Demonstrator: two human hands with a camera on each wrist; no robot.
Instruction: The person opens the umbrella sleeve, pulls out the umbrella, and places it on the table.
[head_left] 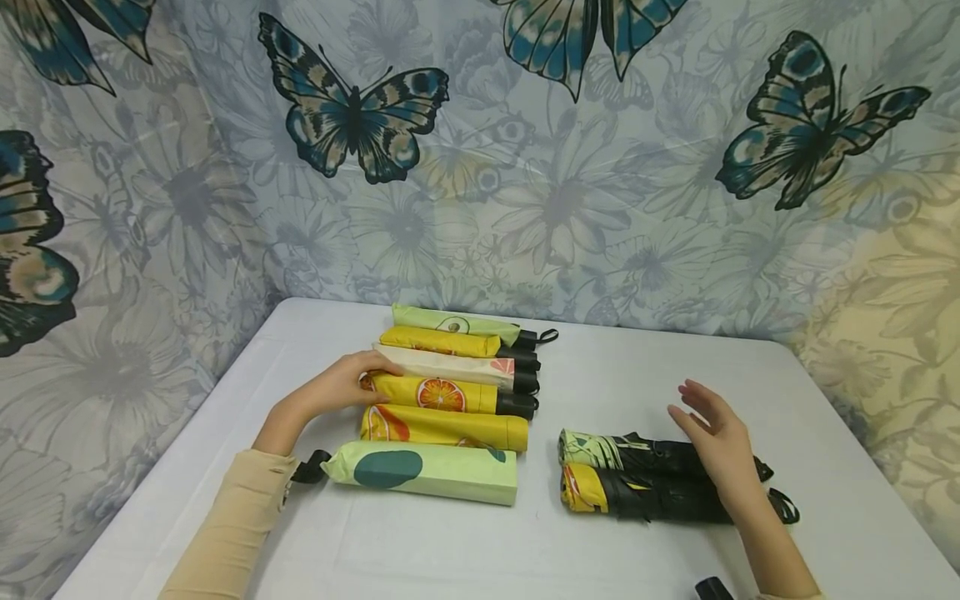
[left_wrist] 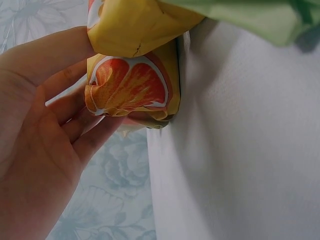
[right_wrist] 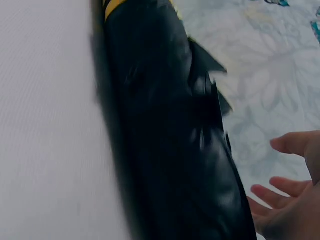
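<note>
Folded umbrellas in sleeves lie side by side. My left hand [head_left: 348,383] is at the left end of a yellow umbrella with an orange-slice print [head_left: 468,396], thumb on the near side and fingers on the far side; the left wrist view shows this printed end [left_wrist: 132,82] between them. Beyond it lies a cream umbrella [head_left: 442,362]; nearer lies another yellow one [head_left: 450,427]. My right hand [head_left: 720,437] hovers, fingers spread and holding nothing, over two rolled umbrellas with black outsides, one with a green-patterned end [head_left: 588,448], the other with a yellow end [head_left: 585,488].
Farther back in the row are a slim yellow umbrella [head_left: 438,340] and an avocado-print green one [head_left: 450,322]. Closest to me in the row is a pale green umbrella [head_left: 465,475]. A small black object [head_left: 712,588] shows at the bottom edge. White cloth [head_left: 420,550] covers the table.
</note>
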